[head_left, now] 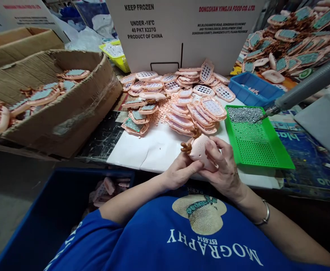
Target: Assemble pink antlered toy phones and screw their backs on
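Both hands are holding one pink toy piece (pixel 199 148) between them, with fingers closed on it. It is sitting right inside the grip, above a white sheet (pixel 156 154), and its brown horns (pixel 186 147) are poking out on the far side. The left hand (pixel 182 172) is cupping its left side, and the right hand (pixel 224 165) is pressing fingers over its right side. Down left of the grip, more pink pieces are lying in a dark blue tub (pixel 41 216). Just past the grip, flat pink pieces (pixel 179 116) are lying in piles. Near the grip's right, a green tray (pixel 262 150) is holding tiny silver bits (pixel 245 114), and a gray tool (pixel 308 81) is pointing down at them. Ahead and left, pieces with green boards (pixel 136 123) are making a small stack. Farther left, a brown box (pixel 71 113) is holding more. Behind the piles, a big white box (pixel 165 49) is standing. Far right, a tall heap (pixel 308 58) is spreading out.
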The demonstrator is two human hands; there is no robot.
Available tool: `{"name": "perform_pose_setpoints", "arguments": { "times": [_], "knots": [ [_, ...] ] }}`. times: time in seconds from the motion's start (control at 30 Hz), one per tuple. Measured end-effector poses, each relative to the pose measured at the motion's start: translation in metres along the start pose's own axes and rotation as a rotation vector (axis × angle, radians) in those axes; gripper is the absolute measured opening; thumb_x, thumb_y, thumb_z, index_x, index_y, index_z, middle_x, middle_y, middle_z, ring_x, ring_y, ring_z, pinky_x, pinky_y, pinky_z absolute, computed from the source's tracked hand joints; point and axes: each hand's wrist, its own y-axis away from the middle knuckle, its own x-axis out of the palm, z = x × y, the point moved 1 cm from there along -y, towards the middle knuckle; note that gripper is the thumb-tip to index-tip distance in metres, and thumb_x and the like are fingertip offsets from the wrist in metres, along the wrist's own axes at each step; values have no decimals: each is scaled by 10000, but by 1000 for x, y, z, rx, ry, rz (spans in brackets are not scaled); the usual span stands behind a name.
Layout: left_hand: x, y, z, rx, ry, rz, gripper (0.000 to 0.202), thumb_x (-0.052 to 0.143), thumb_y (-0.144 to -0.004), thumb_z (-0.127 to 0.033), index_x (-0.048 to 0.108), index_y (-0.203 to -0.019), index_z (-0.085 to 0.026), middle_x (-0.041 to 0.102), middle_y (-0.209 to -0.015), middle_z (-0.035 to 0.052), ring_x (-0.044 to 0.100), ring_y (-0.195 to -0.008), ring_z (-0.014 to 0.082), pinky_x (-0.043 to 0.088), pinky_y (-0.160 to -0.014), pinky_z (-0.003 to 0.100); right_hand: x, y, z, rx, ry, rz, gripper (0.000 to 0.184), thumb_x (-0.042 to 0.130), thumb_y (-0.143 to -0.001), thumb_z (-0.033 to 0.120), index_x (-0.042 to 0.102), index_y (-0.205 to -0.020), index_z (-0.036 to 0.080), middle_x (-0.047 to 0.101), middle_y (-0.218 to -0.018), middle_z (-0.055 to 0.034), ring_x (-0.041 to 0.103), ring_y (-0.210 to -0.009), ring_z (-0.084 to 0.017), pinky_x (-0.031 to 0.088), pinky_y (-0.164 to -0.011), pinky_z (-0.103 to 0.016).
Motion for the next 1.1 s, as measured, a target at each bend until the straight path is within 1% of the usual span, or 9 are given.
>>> {"name": "perform_pose_setpoints", "arguments": {
  "times": [0.1,0.13,0.23,0.33,0.4,0.57,0.73,0.9,1.1],
  "knots": [
    [-2,5,-10,5,-148,-62,510,486,-987,-508,494,-1386,-192,598,-1392,129,563,-1302,272,476,-1098,430,-1,6,4,7,-106,19,614,635,-921,493,409,-1484,398,443,-1424,-122,496,-1273,-354,463,-1030,-587],
    [-3,8,-14,15,-207,-33,494,473,-998,-476,476,-1399,-187,590,-1399,134,560,-1304,266,466,-1108,427,-3,8,5,52,-183,6,537,604,-942,490,456,-1448,389,477,-1402,-113,517,-1260,-337,470,-1029,-567],
    [-10,20,-26,48,-348,191,477,488,-1000,-379,452,-1424,-163,577,-1400,161,549,-1316,275,450,-1124,429,-10,10,8,271,-448,-18,395,612,-958,429,556,-1340,346,620,-1224,-77,618,-1106,-257,531,-944,-447],
    [-16,32,-32,1,-354,272,439,486,-1004,-343,468,-1409,-174,616,-1340,149,604,-1236,263,502,-1048,398,-15,8,12,436,-584,109,240,689,-908,448,690,-1055,258,687,-973,-51,646,-906,-215,538,-805,-364],
    [-18,37,-32,-51,-334,263,417,468,-1014,-353,485,-1392,-178,644,-1301,132,627,-1194,250,513,-1018,378,-16,7,14,539,-654,170,254,722,-873,476,703,-903,225,687,-892,-43,639,-853,-205,522,-754,-342],
    [-13,40,-31,-147,-381,238,356,415,-1031,-343,563,-1298,-160,681,-1237,107,639,-1152,230,490,-1035,356,-12,13,16,777,-870,249,282,770,-811,465,696,-899,207,693,-889,-25,644,-819,-188,529,-729,-314],
    [-8,38,-34,-183,-415,242,329,432,-1022,-342,592,-1239,-154,715,-1146,94,668,-1057,219,523,-962,341,-13,17,16,757,-820,222,211,754,-808,395,670,-790,202,647,-805,-13,601,-766,-175,495,-692,-307],
    [-8,39,-30,-166,-325,208,329,471,-1011,-336,620,-1220,-132,733,-1109,94,685,-1007,198,524,-922,304,-16,18,19,742,-765,179,194,759,-801,377,681,-755,205,624,-761,-9,577,-730,-169,470,-669,-310],
    [-7,42,-30,-165,-270,146,366,566,-965,-404,655,-1183,-124,753,-1073,108,705,-922,204,543,-828,307,-19,15,20,861,-1032,267,209,825,-748,364,702,-832,218,690,-861,-5,648,-807,-170,534,-745,-299]
  ]
}}
